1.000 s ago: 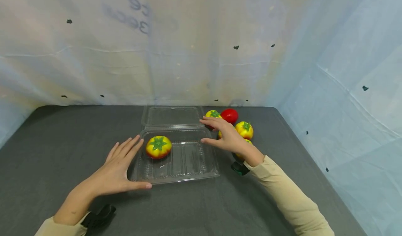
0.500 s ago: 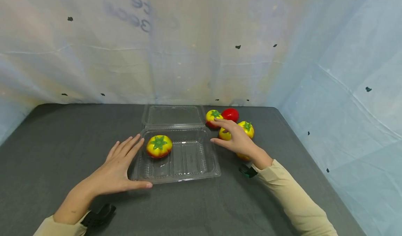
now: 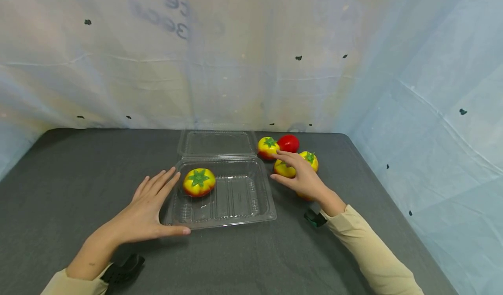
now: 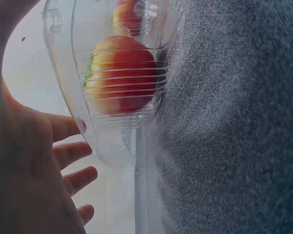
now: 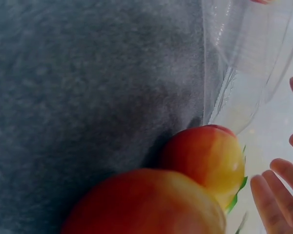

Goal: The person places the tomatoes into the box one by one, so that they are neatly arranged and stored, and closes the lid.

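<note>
A clear plastic clamshell container (image 3: 237,199) lies with its lid (image 3: 220,143) folded back. In its left part sits a yellow-and-red toy fruit (image 3: 199,183) with a green star-shaped leaf top. My left hand (image 3: 137,218) spreads around the container's left side, fingertips right at the rim and thumb by the front corner. My right hand (image 3: 306,179), fingers apart and holding nothing, hovers over a cluster of similar fruits. One such fruit (image 3: 284,168) shows between thumb and fingers; another fruit (image 5: 146,207) is close up in the right wrist view. A lower fruit is mostly hidden beneath this hand.
Behind the right hand are another yellow-red fruit (image 3: 267,146) by the lid, a plain red fruit (image 3: 288,143), and one more yellow fruit (image 3: 311,159). A dark grey cloth covers the table (image 3: 228,260). Pale sheeting (image 3: 235,68) walls the back and right sides.
My right hand has moved right, from the container's right edge to over the fruit cluster. The left hand stays at the container's left side, and the fruit inside has not moved.
</note>
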Available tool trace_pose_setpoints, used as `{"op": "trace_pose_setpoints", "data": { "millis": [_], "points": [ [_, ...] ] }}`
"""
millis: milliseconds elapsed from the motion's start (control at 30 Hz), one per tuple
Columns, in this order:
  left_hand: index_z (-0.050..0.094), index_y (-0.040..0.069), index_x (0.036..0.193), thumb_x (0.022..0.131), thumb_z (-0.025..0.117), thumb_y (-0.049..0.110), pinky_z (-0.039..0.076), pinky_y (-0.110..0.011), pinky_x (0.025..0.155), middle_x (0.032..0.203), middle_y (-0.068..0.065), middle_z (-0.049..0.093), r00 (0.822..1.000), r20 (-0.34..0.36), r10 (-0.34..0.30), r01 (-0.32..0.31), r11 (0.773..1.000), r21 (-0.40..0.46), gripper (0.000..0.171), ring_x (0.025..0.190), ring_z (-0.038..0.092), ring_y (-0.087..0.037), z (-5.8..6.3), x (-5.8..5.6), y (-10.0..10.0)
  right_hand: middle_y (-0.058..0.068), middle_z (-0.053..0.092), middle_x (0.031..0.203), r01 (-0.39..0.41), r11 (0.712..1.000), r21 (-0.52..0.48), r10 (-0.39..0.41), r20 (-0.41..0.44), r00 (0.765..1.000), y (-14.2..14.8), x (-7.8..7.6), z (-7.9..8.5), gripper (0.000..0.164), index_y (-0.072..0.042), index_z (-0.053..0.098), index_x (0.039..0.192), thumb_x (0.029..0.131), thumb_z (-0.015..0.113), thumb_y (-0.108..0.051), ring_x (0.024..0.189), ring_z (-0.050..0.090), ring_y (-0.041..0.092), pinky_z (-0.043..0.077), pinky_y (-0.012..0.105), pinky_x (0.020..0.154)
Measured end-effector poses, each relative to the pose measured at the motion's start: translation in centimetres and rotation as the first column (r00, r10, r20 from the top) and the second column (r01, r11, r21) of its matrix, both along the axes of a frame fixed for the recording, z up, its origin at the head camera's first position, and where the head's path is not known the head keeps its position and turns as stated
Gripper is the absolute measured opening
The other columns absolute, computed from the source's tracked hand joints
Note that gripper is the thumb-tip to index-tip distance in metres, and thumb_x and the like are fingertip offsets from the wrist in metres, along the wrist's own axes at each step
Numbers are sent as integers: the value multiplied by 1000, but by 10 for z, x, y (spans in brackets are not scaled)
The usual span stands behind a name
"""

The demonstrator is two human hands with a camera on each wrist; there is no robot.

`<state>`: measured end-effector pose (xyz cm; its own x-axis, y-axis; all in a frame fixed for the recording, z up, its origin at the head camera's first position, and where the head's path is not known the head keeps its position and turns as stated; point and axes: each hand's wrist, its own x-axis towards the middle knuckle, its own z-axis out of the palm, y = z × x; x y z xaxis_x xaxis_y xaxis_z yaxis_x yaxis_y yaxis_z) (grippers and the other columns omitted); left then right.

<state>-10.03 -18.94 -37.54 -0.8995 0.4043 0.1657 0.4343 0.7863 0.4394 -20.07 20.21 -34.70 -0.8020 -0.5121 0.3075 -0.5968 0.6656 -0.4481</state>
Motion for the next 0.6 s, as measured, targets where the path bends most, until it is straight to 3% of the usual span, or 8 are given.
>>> {"op": "trace_pose_setpoints", "data": {
  "millis": [167, 600],
  "points": [
    [15, 11, 155, 65, 73, 70, -1, -60, 114, 160, -16, 12, 1000, -1, 1, -1, 1000, 2, 122, 144, 13, -42, -1, 0, 0, 16, 49, 143, 24, 1000, -13, -24, -38, 999, 6, 0, -3, 55, -4, 59, 130, 82, 77, -23, 131, 43, 35, 34, 54, 108],
    [13, 14, 155, 64, 74, 70, 0, -62, 114, 160, -16, 12, 1000, 13, 6, -6, 1000, 17, 123, 144, 13, -42, -2, 0, 1, 20, 48, 143, 111, 994, 12, -111, 6, 994, 19, -4, -11, 59, -4, 56, 133, 83, 76, -27, 132, 42, 38, 31, 57, 109]
  ]
}}
